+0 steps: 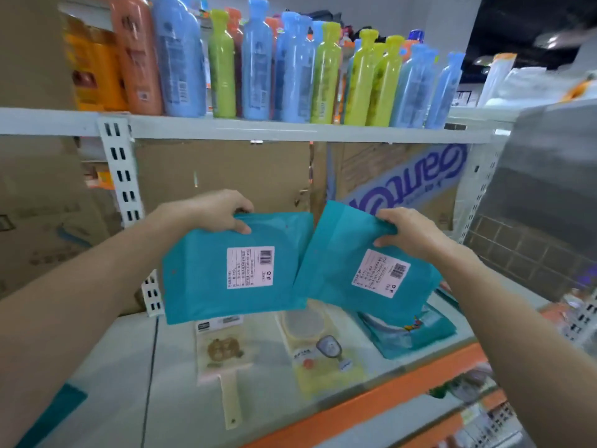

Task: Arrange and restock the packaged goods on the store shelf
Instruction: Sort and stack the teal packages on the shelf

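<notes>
Left hand (215, 211) pinches one teal pouch (226, 270) by its twelve o'clock edge; right hand (410, 232) grips another teal pouch (355, 263) likewise, the pouch hanging toward seven o'clock.

Shelf (106, 367) with apparently flat packets (326, 360)

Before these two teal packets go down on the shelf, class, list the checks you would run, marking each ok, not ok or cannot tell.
1. Grip of left hand on left packet, at its top edge: ok.
2. Grip of right hand on right packet, at its top edge: ok.
3. Both packets held level: not ok, right packet tilts.
4. Matching teal pile lies on the shelf below: ok.
5. Pile stacked squarely: cannot tell, partly hidden.
</notes>
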A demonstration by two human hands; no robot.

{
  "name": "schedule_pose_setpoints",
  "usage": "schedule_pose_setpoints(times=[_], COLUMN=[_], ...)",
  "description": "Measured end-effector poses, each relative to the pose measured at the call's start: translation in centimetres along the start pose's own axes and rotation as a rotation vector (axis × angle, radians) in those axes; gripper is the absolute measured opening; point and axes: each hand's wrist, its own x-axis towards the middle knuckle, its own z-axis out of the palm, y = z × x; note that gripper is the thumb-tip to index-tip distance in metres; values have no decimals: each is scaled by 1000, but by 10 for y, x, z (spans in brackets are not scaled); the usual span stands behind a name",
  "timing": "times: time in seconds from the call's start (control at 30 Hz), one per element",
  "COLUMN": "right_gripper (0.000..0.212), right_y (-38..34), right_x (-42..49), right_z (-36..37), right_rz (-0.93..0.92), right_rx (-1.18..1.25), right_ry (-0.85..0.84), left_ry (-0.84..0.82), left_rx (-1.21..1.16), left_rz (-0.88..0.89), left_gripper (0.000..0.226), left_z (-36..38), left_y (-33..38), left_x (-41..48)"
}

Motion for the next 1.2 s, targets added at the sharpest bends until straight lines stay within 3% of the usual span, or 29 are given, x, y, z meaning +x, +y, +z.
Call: schedule_pose_setpoints(times=[0.1, 0.2, 0.43, 0.5, 0.97, 1.2], right_gripper=[25, 41, 30, 22, 17, 18], right_y=[48, 92, 180, 196, 264, 309], right_x=[5, 11, 26, 32, 93, 128], right_z=[-3, -12, -23, -24, -27, -22], right_rz=[-36, -55, -156, -177, -272, -365], right_rx=[6, 25, 41, 54, 142, 167], right_ry=[-24, -19, -20, -34, -59, -52], left_ry=[38, 63, 77, 60, 64, 50], left_rx=[13, -4, 8, 1, 11, -41], left_rz=[-16, -73, -189, -216, -291, -448], left_gripper=[11, 7, 12, 21, 19, 6], left_z=[14, 28, 49, 51, 46, 61], left_y=[35, 71, 134, 143, 175, 196], left_x=[23, 46, 88, 98, 177, 189])
